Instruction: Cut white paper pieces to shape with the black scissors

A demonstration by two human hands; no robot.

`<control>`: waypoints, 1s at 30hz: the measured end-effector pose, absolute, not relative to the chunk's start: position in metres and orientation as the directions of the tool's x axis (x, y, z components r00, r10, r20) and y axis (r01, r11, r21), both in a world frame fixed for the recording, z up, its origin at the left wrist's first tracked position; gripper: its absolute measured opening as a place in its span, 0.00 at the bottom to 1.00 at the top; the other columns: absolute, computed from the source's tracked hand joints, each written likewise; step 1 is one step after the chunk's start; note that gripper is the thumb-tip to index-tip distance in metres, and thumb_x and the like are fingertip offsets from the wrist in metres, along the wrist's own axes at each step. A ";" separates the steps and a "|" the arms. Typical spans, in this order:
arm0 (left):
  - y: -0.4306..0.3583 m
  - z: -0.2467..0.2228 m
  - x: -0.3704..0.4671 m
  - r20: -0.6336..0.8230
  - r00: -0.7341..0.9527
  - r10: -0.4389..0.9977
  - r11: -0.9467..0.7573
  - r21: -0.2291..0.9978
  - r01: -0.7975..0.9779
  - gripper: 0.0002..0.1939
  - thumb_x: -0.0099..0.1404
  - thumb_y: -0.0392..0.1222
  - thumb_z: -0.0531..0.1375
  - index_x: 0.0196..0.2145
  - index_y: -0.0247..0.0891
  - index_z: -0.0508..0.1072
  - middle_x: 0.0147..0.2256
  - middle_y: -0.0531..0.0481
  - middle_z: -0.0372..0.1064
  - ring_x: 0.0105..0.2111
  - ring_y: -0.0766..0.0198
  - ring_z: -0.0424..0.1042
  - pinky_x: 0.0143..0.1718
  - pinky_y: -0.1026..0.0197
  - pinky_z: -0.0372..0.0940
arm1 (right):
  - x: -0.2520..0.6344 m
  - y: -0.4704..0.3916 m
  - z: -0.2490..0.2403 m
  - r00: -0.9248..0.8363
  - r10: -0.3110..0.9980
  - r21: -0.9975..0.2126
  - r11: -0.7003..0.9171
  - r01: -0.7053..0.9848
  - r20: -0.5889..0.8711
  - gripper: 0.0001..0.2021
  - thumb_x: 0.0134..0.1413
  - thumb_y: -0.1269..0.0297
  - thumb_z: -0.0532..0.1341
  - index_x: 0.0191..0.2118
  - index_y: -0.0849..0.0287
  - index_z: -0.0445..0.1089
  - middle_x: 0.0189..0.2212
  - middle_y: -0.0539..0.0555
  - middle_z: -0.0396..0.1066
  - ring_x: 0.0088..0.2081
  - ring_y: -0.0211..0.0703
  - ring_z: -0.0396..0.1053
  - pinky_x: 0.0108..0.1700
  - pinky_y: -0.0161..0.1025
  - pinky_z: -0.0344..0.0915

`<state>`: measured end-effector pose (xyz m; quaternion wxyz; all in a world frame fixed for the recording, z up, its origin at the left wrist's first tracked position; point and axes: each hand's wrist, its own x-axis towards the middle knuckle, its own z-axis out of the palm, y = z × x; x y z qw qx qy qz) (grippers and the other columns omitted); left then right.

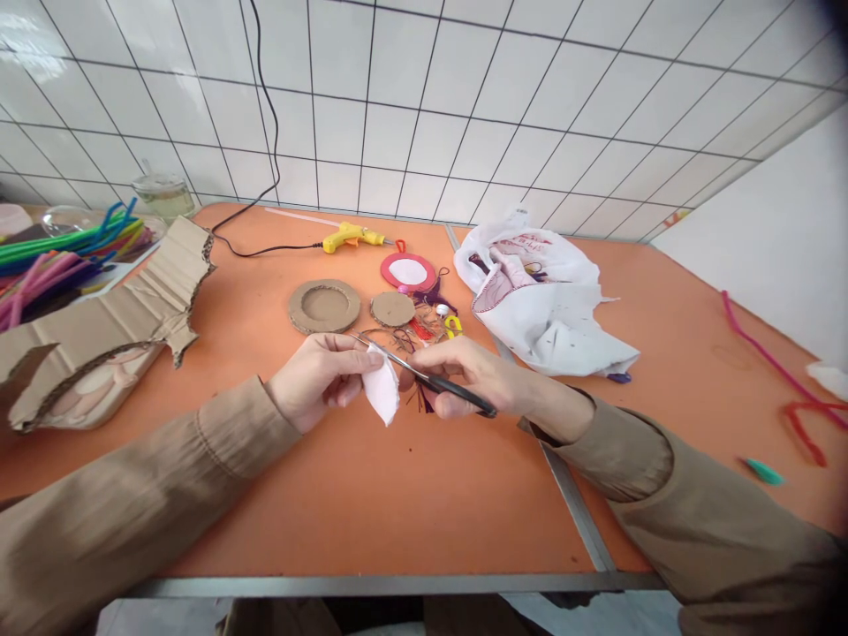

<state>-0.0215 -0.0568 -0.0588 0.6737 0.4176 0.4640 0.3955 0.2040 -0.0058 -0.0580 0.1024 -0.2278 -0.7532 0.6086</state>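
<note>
A small white piece of paper or cloth (382, 389), pointed at its lower end, is pinched in my left hand (326, 371). My right hand (473, 375) grips black-handled scissors (457, 393), whose metal blades lie across the top of the white piece, close to my left fingertips. Whether the blades are parted cannot be made out. Just beyond my hands are a cardboard ring (324, 306) and a smaller cardboard disc (392, 309). Behind them lies a red-rimmed round piece (408, 272) with a white centre and a dark tassel (434, 296).
A yellow glue gun (354, 237) with a black cord rests near the tiled wall. To the right sits a white plastic bag (543, 300). Torn cardboard (125, 309) and colourful pipe cleaners (66, 256) occupy the left side. Red pipe cleaners (805, 433) lie far right.
</note>
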 end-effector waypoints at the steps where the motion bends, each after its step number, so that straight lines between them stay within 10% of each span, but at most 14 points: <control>1: -0.057 -0.059 -0.021 -0.295 0.256 0.920 0.339 0.930 -0.146 0.12 0.48 0.44 0.70 0.19 0.33 0.75 0.15 0.50 0.66 0.12 0.74 0.54 0.15 0.65 0.40 | 0.204 -0.006 -0.058 -0.876 0.466 -0.962 0.158 0.223 -0.126 0.26 0.47 0.43 0.69 0.39 0.65 0.70 0.23 0.48 0.65 0.22 0.34 0.63 0.25 0.33 0.64; 30: -0.059 -0.057 -0.018 -0.300 0.264 0.917 0.336 0.936 -0.106 0.13 0.46 0.45 0.68 0.16 0.33 0.73 0.16 0.46 0.69 0.10 0.74 0.54 0.13 0.66 0.39 | 0.201 -0.013 -0.056 -0.895 0.437 -0.937 0.269 0.222 -0.086 0.28 0.51 0.38 0.64 0.38 0.64 0.68 0.27 0.50 0.63 0.26 0.34 0.59 0.26 0.33 0.58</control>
